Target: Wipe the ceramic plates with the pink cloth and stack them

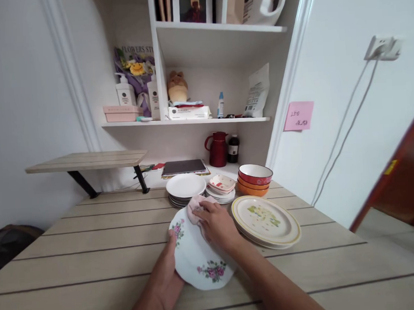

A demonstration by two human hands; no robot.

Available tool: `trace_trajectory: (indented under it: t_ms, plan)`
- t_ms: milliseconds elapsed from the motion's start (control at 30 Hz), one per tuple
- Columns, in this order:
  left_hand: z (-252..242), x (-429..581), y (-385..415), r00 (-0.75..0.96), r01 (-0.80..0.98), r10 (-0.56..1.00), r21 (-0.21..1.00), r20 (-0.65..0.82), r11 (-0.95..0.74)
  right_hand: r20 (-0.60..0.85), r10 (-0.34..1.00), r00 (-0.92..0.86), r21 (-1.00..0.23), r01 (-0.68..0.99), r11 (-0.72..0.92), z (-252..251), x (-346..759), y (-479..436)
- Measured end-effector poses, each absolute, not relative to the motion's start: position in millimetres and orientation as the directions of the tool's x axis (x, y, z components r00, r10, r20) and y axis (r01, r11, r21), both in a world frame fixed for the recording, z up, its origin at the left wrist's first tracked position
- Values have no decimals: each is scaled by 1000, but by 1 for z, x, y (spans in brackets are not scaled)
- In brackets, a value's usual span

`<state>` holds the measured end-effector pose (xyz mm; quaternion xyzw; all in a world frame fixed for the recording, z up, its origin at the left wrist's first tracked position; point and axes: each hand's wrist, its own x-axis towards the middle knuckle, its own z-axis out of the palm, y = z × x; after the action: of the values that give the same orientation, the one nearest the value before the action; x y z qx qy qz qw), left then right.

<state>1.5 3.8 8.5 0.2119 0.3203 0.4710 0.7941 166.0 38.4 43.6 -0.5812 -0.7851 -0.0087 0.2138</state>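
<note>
A white plate with pink flowers [191, 255] is held tilted above the wooden table, facing me. My left hand [168, 277] grips its left edge, thumb on the rim and fingers hidden beneath. On the plate's far rim, my right hand [215, 221] presses a pale pink cloth [196, 209], its fingers bent over it. Just beyond stands a stack of white plates [186, 185]. Small square dishes with red marks [222, 183] sit on small white plates [226, 198] beside that stack. Close to my right forearm lie large yellow-rimmed plates [266, 221], stacked.
Red and orange bowls [255, 175] are stacked at the back right. Behind them are a dark red jug [218, 150] and a dark bottle [233, 149]. A closed laptop [184, 167] lies at the back. A raised wooden stand [89, 160] occupies the left rear, below shelves.
</note>
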Motion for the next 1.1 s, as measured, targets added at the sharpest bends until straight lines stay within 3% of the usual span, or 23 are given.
trace_trajectory:
  t_ms: [167, 267, 367, 467, 567, 700, 800, 933, 1100]
  plan:
    - [22, 5, -3, 264, -616, 904, 662, -337, 427, 159, 984, -83, -78, 992, 96, 59, 180, 22]
    - [26, 5, -5, 233, -617, 905, 665, -356, 421, 75, 996, -47, -3, 999, 47, 69, 181, 8]
    - [24, 4, -4, 255, -611, 898, 660, -357, 436, -20, 988, -155, 8, 988, 155, 76, 180, -5]
    - [18, 3, -3, 295, -627, 897, 642, -329, 442, -67, 937, -343, -60, 939, 339, 76, 178, -15]
    - [16, 3, -2, 304, -654, 903, 623, -304, 429, -10, 876, -481, -204, 859, 470, 69, 169, -18]
    - [19, 5, -2, 328, -647, 891, 612, -313, 454, 181, 808, -560, -420, 699, 579, 53, 154, -4]
    - [22, 6, -3, 327, -651, 893, 611, -309, 450, 351, 772, -530, -401, 660, 635, 40, 153, 14]
    - [23, 6, -5, 317, -673, 899, 597, -302, 438, 363, 867, -343, -306, 835, 458, 34, 172, 31]
    - [21, 6, -6, 322, -682, 889, 571, -327, 457, 140, 982, -124, -209, 966, 152, 44, 191, 21]
